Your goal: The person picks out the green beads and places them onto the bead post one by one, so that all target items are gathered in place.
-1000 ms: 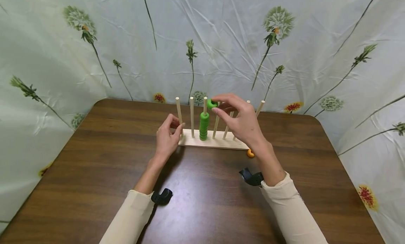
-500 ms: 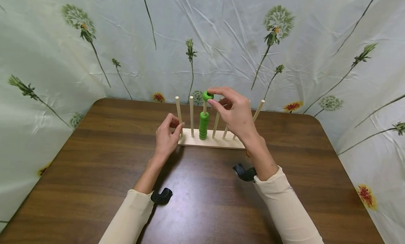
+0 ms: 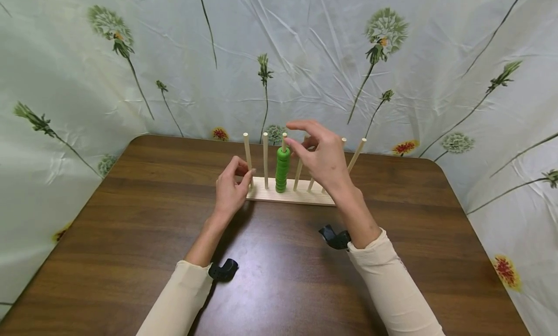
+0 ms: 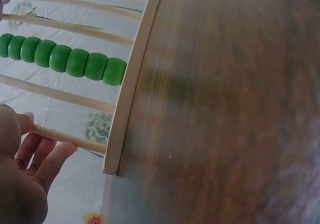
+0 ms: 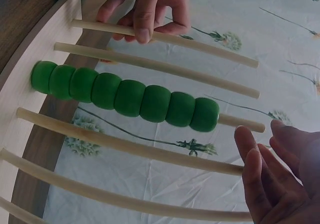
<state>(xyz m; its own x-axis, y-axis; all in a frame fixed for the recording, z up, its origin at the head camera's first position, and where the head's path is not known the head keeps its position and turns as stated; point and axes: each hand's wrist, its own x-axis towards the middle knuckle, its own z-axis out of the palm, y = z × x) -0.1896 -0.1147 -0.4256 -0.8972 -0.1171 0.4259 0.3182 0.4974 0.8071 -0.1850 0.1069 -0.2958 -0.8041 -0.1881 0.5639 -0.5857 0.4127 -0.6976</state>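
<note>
Several green beads [image 3: 282,170] are stacked on the third peg [image 5: 242,123] of a pale wooden rack, and the peg's tip shows above them. My left hand [image 3: 231,187] pinches the leftmost peg [image 4: 87,143] between thumb and fingers. My right hand [image 3: 324,157] hovers at the top of the beaded peg, thumb and forefinger spread apart with nothing held. In the right wrist view, its fingertips [image 5: 243,134] are just beyond the peg's end. Part of the right-hand pegs is hidden behind this hand in the head view.
The rack's flat base [image 3: 261,194] rests on a brown wooden table [image 3: 174,205] near its back edge. Bare pegs stand on both sides of the beads. A flowered cloth [image 3: 196,84] hangs behind the table.
My right hand has carried a green bead left onto the third peg and let go; the bead dropped onto the stack, which is now taller. My left hand stays on its peg.
</note>
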